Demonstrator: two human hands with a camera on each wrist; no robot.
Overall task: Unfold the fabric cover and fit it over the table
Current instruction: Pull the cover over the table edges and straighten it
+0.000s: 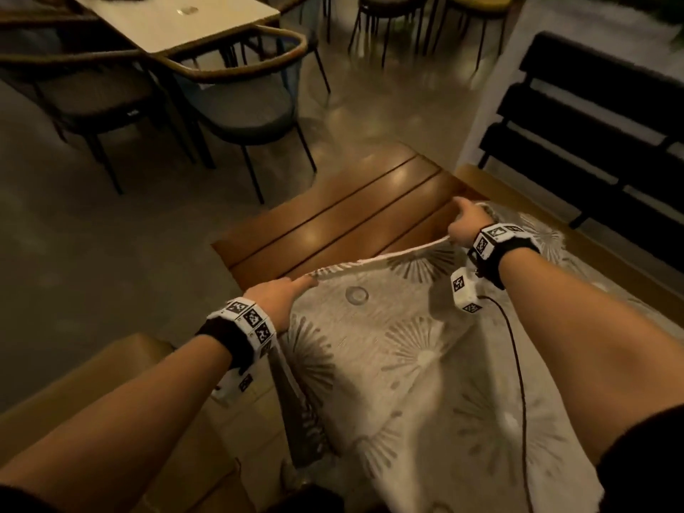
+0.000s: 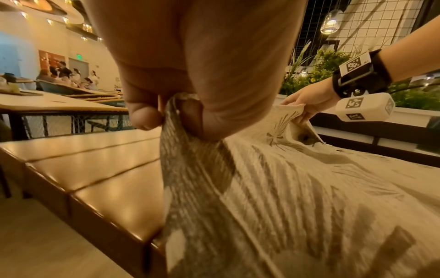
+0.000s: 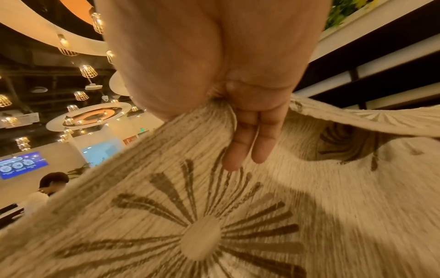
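Observation:
A cream fabric cover (image 1: 407,349) printed with grey starbursts lies over the near half of a brown slatted wooden table (image 1: 351,216). Its far edge is lifted off the wood and stretched between both hands. My left hand (image 1: 281,294) pinches the left end of that edge; the left wrist view shows the cloth (image 2: 273,197) bunched between thumb and fingers of the left hand (image 2: 166,116). My right hand (image 1: 466,224) grips the right end near the table's far right corner. In the right wrist view two fingers (image 3: 247,143) lie flat on the cover (image 3: 214,225).
A dark slatted bench (image 1: 592,142) runs along the right. A tan bench (image 1: 92,383) sits at the near left. Dark chairs (image 1: 237,105) and a pale table (image 1: 177,20) stand beyond on the shiny floor. A black cable (image 1: 518,364) trails from my right wrist across the cover.

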